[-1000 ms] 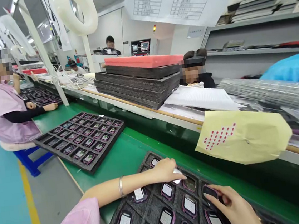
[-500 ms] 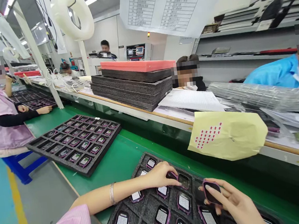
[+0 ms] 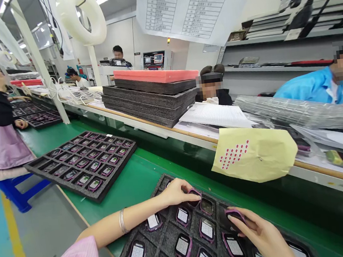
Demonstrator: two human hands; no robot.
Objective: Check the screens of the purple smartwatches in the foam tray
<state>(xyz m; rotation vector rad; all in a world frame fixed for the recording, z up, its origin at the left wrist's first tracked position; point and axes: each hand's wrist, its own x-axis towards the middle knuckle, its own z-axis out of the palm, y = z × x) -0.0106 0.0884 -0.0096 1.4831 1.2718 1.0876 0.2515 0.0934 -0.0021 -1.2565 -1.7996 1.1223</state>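
Note:
Near the bottom centre, a black foam tray holds several purple-framed watch units, many with white labels on their screens. My left hand reaches over its far part and pinches a purple watch unit by its edge, beside a compartment with a dark unit. To the right, my right hand grips another purple watch unit between thumb and fingers, tilted above the tray.
A second foam tray of watches lies further left on the green bench. Behind stands a shelf edge with stacked foam and a hanging yellow paper. A person in pink sits at the left.
My left hand has lifted its watch unit slightly. The unit in my right hand has tilted, its screen now less visible. The person at the left has raised an arm toward the face.

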